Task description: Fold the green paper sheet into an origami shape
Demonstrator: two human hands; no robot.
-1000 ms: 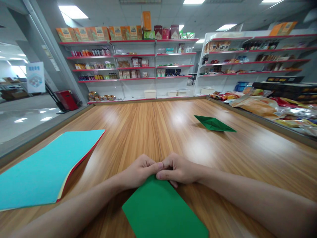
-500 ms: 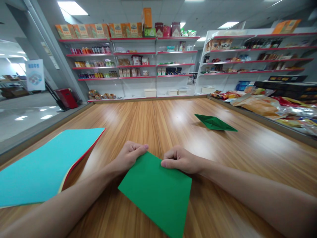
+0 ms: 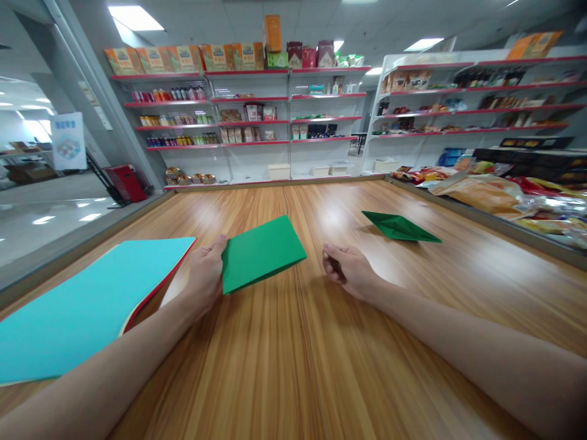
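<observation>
Head view: left hand (image 3: 206, 269) clamped on folded green paper rectangle (image 3: 261, 252), right hand (image 3: 355, 270) partly open; I judge the paper light, creasable, best edge-held.

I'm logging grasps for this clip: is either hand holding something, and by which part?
The left hand holds the green paper by its left edge; the right hand holds nothing visible.
</observation>
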